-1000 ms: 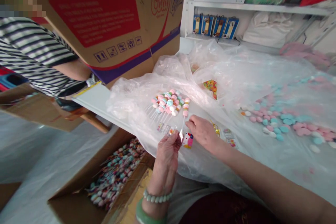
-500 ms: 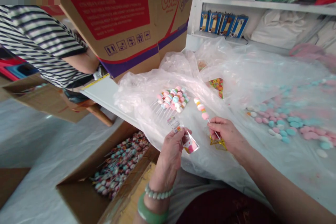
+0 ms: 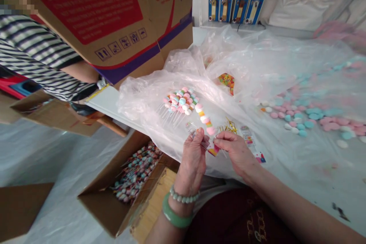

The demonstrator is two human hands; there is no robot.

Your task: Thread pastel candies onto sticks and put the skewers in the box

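My left hand (image 3: pixel 194 158) is closed on a small clear wrapper (image 3: pixel 212 150) with colourful print, pinched between thumb and fingers. In my right hand (image 3: pixel 236 150) is the stick of a marshmallow skewer (image 3: pixel 204 119), whose pink, white, yellow and orange pieces point up and away to the left. The skewer's lower end and the wrapper are close together between my hands; whether the stick is inside it I cannot tell. Beyond my left hand lies a pile of marshmallow skewers (image 3: pixel 183 101). Gold twist ties (image 3: pixel 231 126) and a flat printed wrapper (image 3: pixel 248 136) lie near my right hand.
Loose pink, blue and white marshmallows (image 3: pixel 314 113) spread over the plastic sheet (image 3: pixel 251 84) at right. An open carton (image 3: pixel 95 202) of wrapped skewers stands low at left. A large box (image 3: pixel 122 19) blocks the back left, beside a person in a striped shirt (image 3: pixel 42 51). Shelves line the back.
My right hand has moved left with the skewer, bringing it to the wrapper in my left hand. Wrappers and gold ties formerly under the right hand now show. The view has shifted slightly.
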